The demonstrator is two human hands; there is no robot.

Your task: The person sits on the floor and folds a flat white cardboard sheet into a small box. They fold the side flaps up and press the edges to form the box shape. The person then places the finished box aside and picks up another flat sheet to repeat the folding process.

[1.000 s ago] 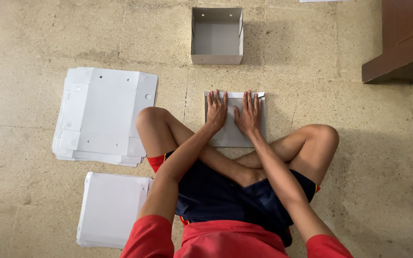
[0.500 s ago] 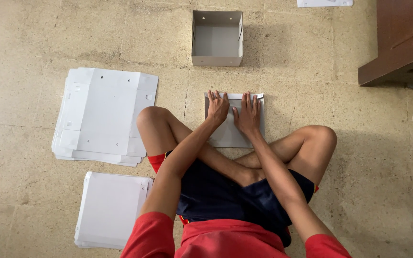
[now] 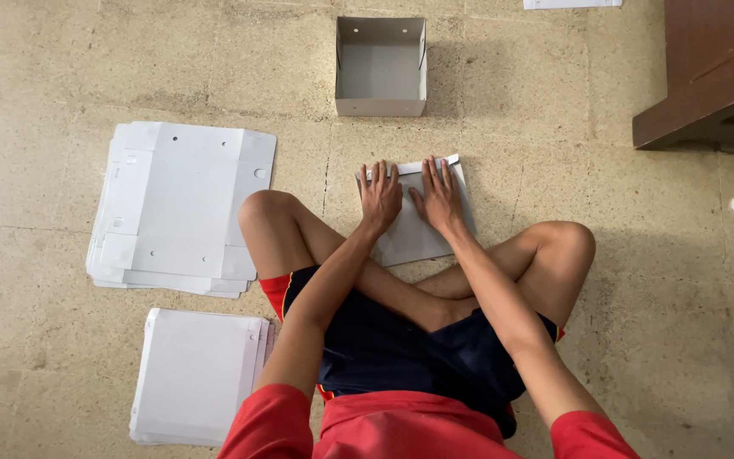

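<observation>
Both hands, left [image 3: 380, 197] & right [image 3: 437, 197], flat atop cardboard sheet [image 3: 418, 234].

head view | worn on person's head — faces straight down | near the lap, floor [image 3: 61, 357] beyond

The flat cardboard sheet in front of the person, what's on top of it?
Both hands press on the cardboard sheet: the left hand and the right hand, fingers spread toward its far folded edge. The sheet's near part is hidden behind the forearms and crossed legs.
</observation>
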